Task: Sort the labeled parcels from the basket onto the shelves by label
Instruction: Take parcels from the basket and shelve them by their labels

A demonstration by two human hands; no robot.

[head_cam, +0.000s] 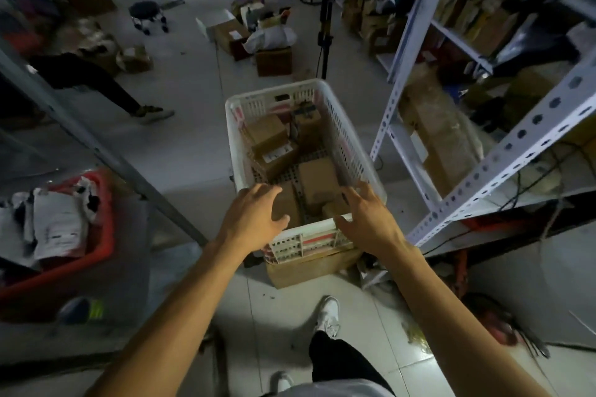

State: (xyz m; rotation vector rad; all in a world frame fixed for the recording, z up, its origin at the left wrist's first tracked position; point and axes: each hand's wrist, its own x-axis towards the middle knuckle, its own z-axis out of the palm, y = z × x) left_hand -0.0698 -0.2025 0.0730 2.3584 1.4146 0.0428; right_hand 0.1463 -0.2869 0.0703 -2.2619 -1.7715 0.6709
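**Inspector:** Start with the hands.

**Observer:** Left hand (254, 216) and right hand (367, 219) are both stretched out over the near end of the white basket (351, 145). Fingers on each are spread and slack, holding nothing. The two hands are apart, one toward each near corner, with the near rim showing between them.

**Inspector:** Contact with the basket?

**Observer:** I cannot tell. Both hands overlap the rim in this view; whether they rest on it or hover above is not clear.

**Inspector:** Location of the parcels?

**Observer:** Inside the basket. A plain brown box (317, 179) lies just beyond the fingertips. Further in, a labeled box (277, 155) shows a white sticker on top, its print too small to read. Another brown box (267, 132) sits behind it, toward the far end. More cartons lie under the hands, partly hidden.

**Inspector:** What supports the basket?

**Observer:** It sits over a flat cardboard piece (309, 267) on the tiled floor.

**Inspector:** Surroundings?

**Observer:** White metal shelving (503, 151) stands to the right, stocked with cartons. A red bin (103, 235) of grey mail bags sits to the left. The wearer's white shoe (327, 316) is below the basket. A second person's leg (106, 87) extends from the left, further back.
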